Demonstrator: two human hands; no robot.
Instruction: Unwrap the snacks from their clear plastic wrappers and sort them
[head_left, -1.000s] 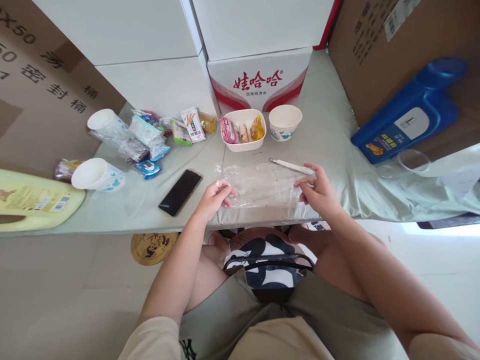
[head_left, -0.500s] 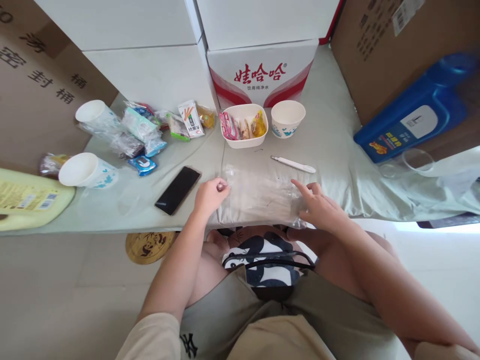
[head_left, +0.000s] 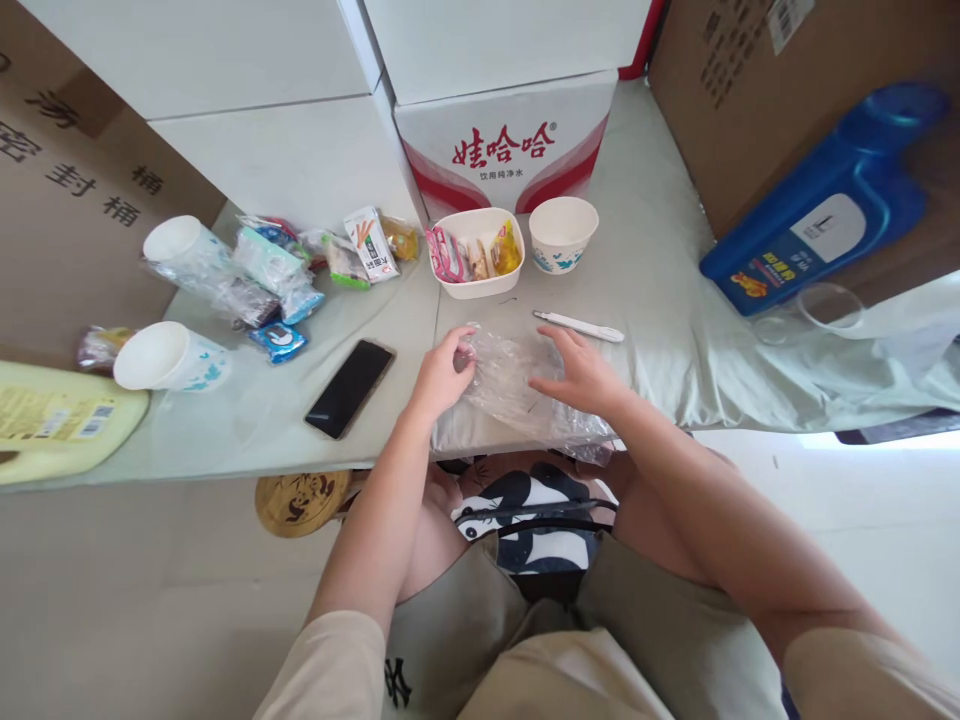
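A crumpled clear plastic bag point(head_left: 506, 385) lies at the front of the cloth-covered surface, its lower right part bunched over the edge. At its left side is my left hand point(head_left: 442, 375), fingers curved with a gap between thumb and forefinger, touching the film. My right hand point(head_left: 581, 378) rests over the right part of the bag, fingers spread and thumb apart. Just beyond it lies a white pen-like tool point(head_left: 581, 326). Behind the bag stand a white tray point(head_left: 480, 290) with several packaged snacks and a white paper bowl point(head_left: 564, 235).
A black phone point(head_left: 350, 388) lies to the left. Two paper cups point(head_left: 169, 357) and several wrapped snacks point(head_left: 274, 265) are farther left. A blue bottle point(head_left: 825, 200) leans at the right, near a clear plastic cup point(head_left: 830, 308). Cartons point(head_left: 506, 140) line the back.
The bag has gone from spread flat to crumpled. My right hand has moved left across it, and my left hand has shifted slightly right, its closed fingers now parted.
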